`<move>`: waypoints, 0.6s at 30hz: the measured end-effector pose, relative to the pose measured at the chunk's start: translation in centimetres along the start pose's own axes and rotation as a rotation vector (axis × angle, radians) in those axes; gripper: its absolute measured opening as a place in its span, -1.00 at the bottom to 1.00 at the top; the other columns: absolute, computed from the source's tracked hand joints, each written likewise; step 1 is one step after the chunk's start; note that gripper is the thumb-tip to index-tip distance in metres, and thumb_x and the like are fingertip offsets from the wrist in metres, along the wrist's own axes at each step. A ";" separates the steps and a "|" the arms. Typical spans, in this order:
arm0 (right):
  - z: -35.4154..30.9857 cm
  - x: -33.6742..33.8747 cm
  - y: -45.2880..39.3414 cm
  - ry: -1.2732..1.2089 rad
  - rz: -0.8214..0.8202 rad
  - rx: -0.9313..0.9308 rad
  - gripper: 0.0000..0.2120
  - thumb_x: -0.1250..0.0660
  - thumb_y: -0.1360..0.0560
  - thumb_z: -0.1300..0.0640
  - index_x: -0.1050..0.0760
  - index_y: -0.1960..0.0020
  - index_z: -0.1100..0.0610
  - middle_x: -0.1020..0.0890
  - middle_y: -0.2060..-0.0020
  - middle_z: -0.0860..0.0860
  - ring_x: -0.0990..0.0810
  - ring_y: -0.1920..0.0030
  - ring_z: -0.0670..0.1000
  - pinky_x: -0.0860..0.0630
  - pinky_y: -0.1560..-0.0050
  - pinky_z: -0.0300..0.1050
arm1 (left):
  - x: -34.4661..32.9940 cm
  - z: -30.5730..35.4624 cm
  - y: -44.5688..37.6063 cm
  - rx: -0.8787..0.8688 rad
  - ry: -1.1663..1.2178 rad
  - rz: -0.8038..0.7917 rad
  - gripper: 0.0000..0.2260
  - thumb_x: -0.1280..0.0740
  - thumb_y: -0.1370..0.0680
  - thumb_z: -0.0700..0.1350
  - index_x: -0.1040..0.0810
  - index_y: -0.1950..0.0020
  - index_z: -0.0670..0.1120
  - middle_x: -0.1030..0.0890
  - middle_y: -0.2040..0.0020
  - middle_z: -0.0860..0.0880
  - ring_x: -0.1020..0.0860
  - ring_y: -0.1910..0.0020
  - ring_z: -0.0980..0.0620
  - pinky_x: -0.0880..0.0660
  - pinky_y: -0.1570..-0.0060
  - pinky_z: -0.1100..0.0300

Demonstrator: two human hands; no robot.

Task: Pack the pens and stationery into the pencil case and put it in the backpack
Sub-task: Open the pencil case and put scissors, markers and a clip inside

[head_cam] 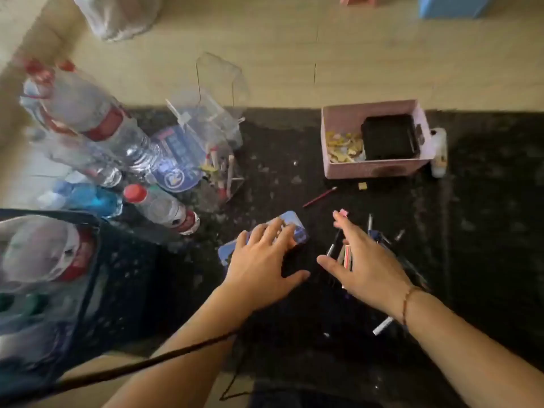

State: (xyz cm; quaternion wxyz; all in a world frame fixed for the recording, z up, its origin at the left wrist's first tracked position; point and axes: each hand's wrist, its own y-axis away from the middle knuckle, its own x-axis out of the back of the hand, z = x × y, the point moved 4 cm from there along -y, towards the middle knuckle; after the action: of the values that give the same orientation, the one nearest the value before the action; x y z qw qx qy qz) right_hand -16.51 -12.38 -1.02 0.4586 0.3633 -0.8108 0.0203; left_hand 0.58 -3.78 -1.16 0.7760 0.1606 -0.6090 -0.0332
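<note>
A blue pencil case [297, 226] lies on the dark speckled counter [279, 160], and my left hand [265, 257] rests flat on it with fingers spread. My right hand [365, 260] hovers with fingers apart over a loose pile of pens [382, 240], covering part of it. A small pink eraser [343, 212] shows just past my fingertips. A red pencil [320, 197] lies alone further back. A white marker [382, 325] sits by my right wrist. No backpack can be made out for sure.
Several plastic water bottles [97, 125] crowd the left side, beside a clear acrylic holder [217, 148] with pencils. A pink box [376, 166] with a black tray and scraps stands at the back right. A dark mesh basket [44, 284] with bottles is at the left front.
</note>
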 end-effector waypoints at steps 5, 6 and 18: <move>4.0 -7.7 -4.6 0.135 0.004 0.078 -0.06 -0.19 -0.33 -0.42 0.05 -0.54 -0.02 -0.36 -0.41 0.05 -0.22 -0.45 0.05 -0.22 -0.44 0.07 | -8.3 -4.9 -2.3 0.069 -0.132 0.047 -0.08 -0.23 -0.36 0.47 0.02 -0.57 0.10 -0.07 -0.60 -0.02 -0.07 -0.54 -0.16 -0.06 -0.44 -0.33; 4.1 -8.7 -5.5 0.176 0.034 0.093 -0.03 -0.21 -0.32 -0.43 0.05 -0.54 0.01 -0.35 -0.42 0.08 -0.20 -0.46 0.08 -0.19 -0.44 0.07 | -9.5 -5.9 -2.8 0.088 -0.151 0.071 -0.06 -0.23 -0.34 0.49 0.04 -0.57 0.10 -0.06 -0.60 -0.04 -0.06 -0.54 -0.17 -0.02 -0.42 -0.33; 4.3 -14.6 -1.0 0.406 0.322 0.198 -0.02 -0.46 -0.21 -0.30 -0.16 -0.50 -0.01 -0.55 -0.20 0.09 -0.34 -0.30 0.12 -0.19 -0.38 0.08 | -15.2 -7.7 2.3 -0.045 -0.154 0.276 -0.10 -0.15 -0.33 0.51 -0.03 -0.57 0.14 -0.31 -0.47 0.02 -0.34 -0.35 -0.09 -0.36 -0.24 -0.13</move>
State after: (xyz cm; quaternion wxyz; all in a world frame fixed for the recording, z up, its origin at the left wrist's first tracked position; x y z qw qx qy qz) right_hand -14.43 -6.37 -14.83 0.5647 0.2611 -0.7437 0.2446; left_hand 3.77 3.72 -16.29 0.7275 0.0549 -0.6822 0.0476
